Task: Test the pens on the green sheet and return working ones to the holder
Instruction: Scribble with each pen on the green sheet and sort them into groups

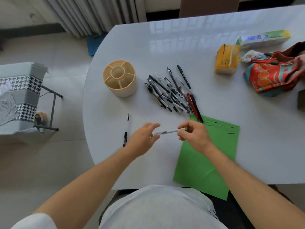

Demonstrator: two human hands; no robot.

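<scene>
My right hand (194, 135) pinches a clear pen (170, 131) that lies level above the white table, just left of the green sheet (206, 162). My left hand (145, 138) is blurred, and its fingers reach to the pen's left end; I cannot tell whether they grip it. Black scribble marks show on the sheet's far end. A pile of several pens (171, 91), mostly black with one red, lies behind the sheet. The beige round holder (120, 78) stands empty at the far left. One clear pen (126, 129) lies alone to the left of my left hand.
At the far right of the table are a yellow tissue pack (227, 59), a toothpaste box (264, 38) and a red patterned bag (277, 75). A chair draped in houndstooth cloth (19, 96) stands on the floor to the left.
</scene>
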